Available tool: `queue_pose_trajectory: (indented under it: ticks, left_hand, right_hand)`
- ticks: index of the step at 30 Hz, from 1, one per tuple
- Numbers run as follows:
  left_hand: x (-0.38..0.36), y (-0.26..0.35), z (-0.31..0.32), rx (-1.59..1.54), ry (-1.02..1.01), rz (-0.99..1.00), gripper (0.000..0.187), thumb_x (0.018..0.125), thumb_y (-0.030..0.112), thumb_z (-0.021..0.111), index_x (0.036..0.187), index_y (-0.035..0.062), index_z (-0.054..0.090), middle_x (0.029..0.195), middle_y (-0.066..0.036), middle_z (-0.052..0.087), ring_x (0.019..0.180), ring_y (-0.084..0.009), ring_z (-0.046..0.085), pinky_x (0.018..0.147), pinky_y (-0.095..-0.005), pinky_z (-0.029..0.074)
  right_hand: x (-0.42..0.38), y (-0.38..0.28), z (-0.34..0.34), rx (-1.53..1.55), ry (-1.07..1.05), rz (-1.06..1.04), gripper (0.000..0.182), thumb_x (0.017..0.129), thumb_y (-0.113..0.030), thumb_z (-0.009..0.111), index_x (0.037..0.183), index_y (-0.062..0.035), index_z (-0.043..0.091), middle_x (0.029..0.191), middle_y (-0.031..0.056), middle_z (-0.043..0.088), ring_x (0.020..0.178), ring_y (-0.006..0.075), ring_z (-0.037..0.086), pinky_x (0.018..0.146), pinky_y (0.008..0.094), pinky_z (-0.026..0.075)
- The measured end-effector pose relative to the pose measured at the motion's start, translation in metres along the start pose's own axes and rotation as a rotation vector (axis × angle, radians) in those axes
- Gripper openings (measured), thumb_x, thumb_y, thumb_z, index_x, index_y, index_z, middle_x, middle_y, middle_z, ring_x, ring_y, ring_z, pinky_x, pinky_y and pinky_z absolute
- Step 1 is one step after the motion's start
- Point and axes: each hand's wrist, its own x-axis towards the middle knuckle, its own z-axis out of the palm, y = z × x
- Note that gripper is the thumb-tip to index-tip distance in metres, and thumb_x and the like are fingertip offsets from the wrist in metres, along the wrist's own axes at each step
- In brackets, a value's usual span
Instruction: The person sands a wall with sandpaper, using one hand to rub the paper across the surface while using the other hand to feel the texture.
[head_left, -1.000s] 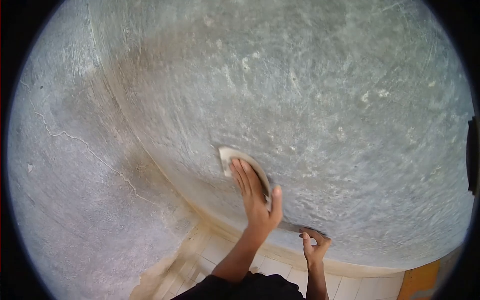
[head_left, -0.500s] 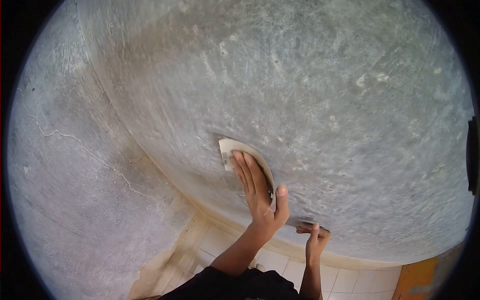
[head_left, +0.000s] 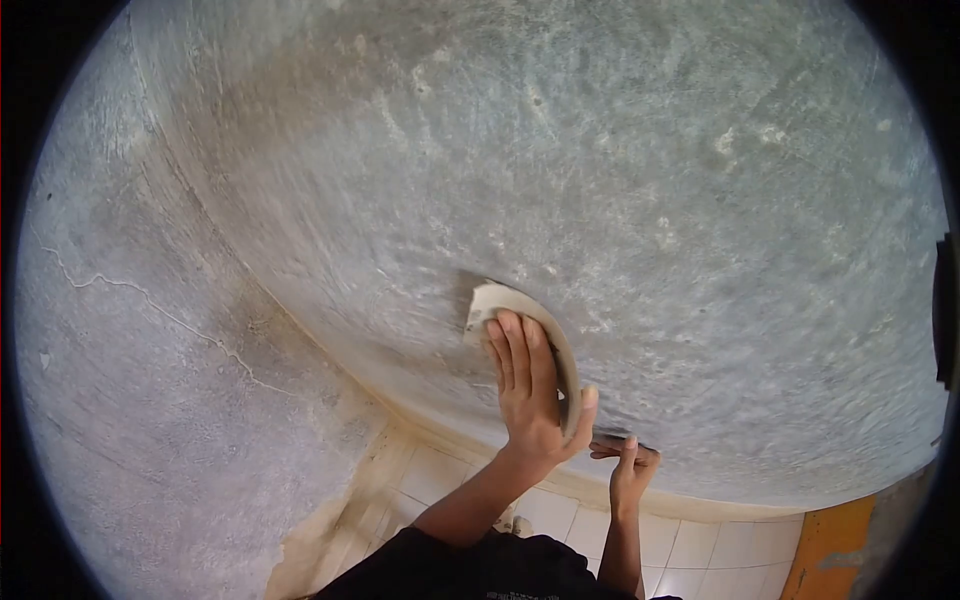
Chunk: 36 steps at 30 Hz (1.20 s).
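Note:
My left hand [head_left: 528, 395] presses a curled, off-white sheet of sandpaper [head_left: 500, 298] against the grey plastered wall [head_left: 640, 230]. Its fingers lie together on the pale backing, with the thumb out to the right by the sheet's curved edge. Lower and to the right, my right hand [head_left: 630, 475] is at the wall, its thumb pointing up and its fingers bent sideways. A thin dark strip shows above those fingers; whether it is a held thing or a shadow I cannot make out.
A second grey wall [head_left: 150, 400] with a long crack [head_left: 165, 310] meets this one at a corner on the left. White floor tiles [head_left: 690, 545] lie below. An orange panel [head_left: 830, 545] stands at lower right, and a dark object [head_left: 943, 310] is at the right edge.
My left hand and the sandpaper have shifted right and slightly down across the wall. My right hand is almost where it was. The view has tilted a little.

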Motion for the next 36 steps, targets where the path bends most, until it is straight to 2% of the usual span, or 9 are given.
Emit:
queue_pose_trajectory:
  ticks: [6, 12, 15, 18, 21, 24, 27, 32, 36]
  left_hand:
    - [-0.046, -0.009, 0.008, -0.024, -0.104, -0.036, 0.077, 0.094, 0.032, 0.042, 0.142, -0.0160, 0.006, 0.149, -0.036, 0.001, 0.137, -0.0550, -0.001, 0.109, -0.0615, 0.004]
    - [0.004, 0.000, -0.011, -0.038, -0.038, -0.060, 0.075, 0.094, 0.028, 0.043, 0.141, -0.0169, 0.007, 0.148, -0.038, 0.000, 0.136, -0.0562, -0.001, 0.109, -0.0624, 0.005]
    - [-0.044, -0.011, 0.006, -0.048, -0.100, -0.072, 0.074, 0.094, 0.027, 0.042, 0.141, -0.0170, 0.005, 0.148, -0.038, -0.003, 0.136, -0.0573, -0.004, 0.108, -0.0627, 0.004]
    - [-0.110, -0.023, 0.033, -0.098, -0.087, -0.121, 0.072, 0.092, 0.028, 0.049, 0.139, -0.0159, 0.019, 0.144, -0.042, 0.006, 0.132, -0.0623, 0.003, 0.106, -0.0659, 0.010]
    - [-0.113, -0.029, 0.034, -0.104, -0.074, -0.086, 0.068, 0.093, 0.029, 0.046, 0.141, -0.0120, 0.019, 0.146, -0.041, -0.001, 0.132, -0.0625, -0.001, 0.105, -0.0675, 0.008]
    - [-0.090, -0.026, 0.029, -0.115, -0.015, -0.171, 0.065, 0.095, 0.027, 0.042, 0.143, -0.0088, 0.018, 0.146, -0.040, -0.007, 0.132, -0.0618, -0.005, 0.105, -0.0680, 0.007]
    - [-0.097, -0.035, 0.035, -0.028, -0.008, -0.136, 0.064, 0.096, 0.026, 0.039, 0.144, -0.0094, 0.014, 0.146, -0.039, -0.009, 0.133, -0.0612, -0.007, 0.105, -0.0673, 0.005]
    - [-0.160, -0.041, 0.050, -0.126, -0.079, -0.259, 0.066, 0.097, 0.024, 0.037, 0.145, -0.0095, 0.006, 0.146, -0.039, -0.012, 0.133, -0.0600, -0.009, 0.105, -0.0668, 0.003]
    - [-0.138, -0.046, 0.042, -0.150, -0.009, -0.373, 0.066, 0.098, 0.024, 0.034, 0.145, -0.0099, 0.003, 0.146, -0.038, -0.014, 0.134, -0.0590, -0.011, 0.106, -0.0661, 0.000]
  right_hand:
    - [0.001, -0.001, 0.004, -0.003, 0.028, 0.024, 0.061, 0.099, -0.038, 0.043, 0.072, 0.0109, 0.067, 0.065, 0.0176, 0.067, 0.052, 0.0231, 0.064, 0.054, 0.0305, 0.052]
    - [0.001, 0.004, 0.006, 0.019, 0.050, 0.023, 0.062, 0.099, -0.039, 0.042, 0.071, 0.0104, 0.067, 0.065, 0.0181, 0.067, 0.050, 0.0224, 0.063, 0.052, 0.0301, 0.051]
    - [-0.001, 0.001, 0.003, -0.038, 0.030, 0.026, 0.064, 0.100, -0.040, 0.039, 0.072, 0.0105, 0.068, 0.065, 0.0180, 0.067, 0.051, 0.0224, 0.064, 0.053, 0.0300, 0.051]
    - [0.001, 0.000, 0.003, -0.065, 0.024, 0.016, 0.067, 0.100, -0.042, 0.036, 0.073, 0.0105, 0.068, 0.065, 0.0179, 0.067, 0.051, 0.0222, 0.064, 0.056, 0.0297, 0.051]
    - [0.001, 0.001, 0.002, -0.078, 0.015, 0.025, 0.070, 0.101, -0.044, 0.033, 0.074, 0.0103, 0.069, 0.065, 0.0178, 0.067, 0.051, 0.0222, 0.064, 0.057, 0.0296, 0.051]
    - [-0.001, 0.006, -0.002, -0.098, 0.002, 0.031, 0.071, 0.100, -0.044, 0.033, 0.075, 0.0106, 0.069, 0.065, 0.0181, 0.067, 0.052, 0.0228, 0.064, 0.059, 0.0304, 0.052]
    - [0.000, 0.003, -0.001, -0.088, 0.000, 0.045, 0.068, 0.100, -0.042, 0.034, 0.075, 0.0112, 0.069, 0.066, 0.0184, 0.067, 0.055, 0.0237, 0.065, 0.061, 0.0320, 0.052]
    - [0.000, 0.001, -0.001, -0.090, -0.010, 0.044, 0.069, 0.101, -0.042, 0.033, 0.075, 0.0112, 0.069, 0.066, 0.0183, 0.068, 0.055, 0.0238, 0.066, 0.062, 0.0319, 0.052]
    - [-0.001, 0.001, -0.001, -0.103, -0.018, 0.034, 0.072, 0.101, -0.044, 0.030, 0.075, 0.0112, 0.068, 0.066, 0.0185, 0.068, 0.054, 0.0243, 0.066, 0.062, 0.0316, 0.052]
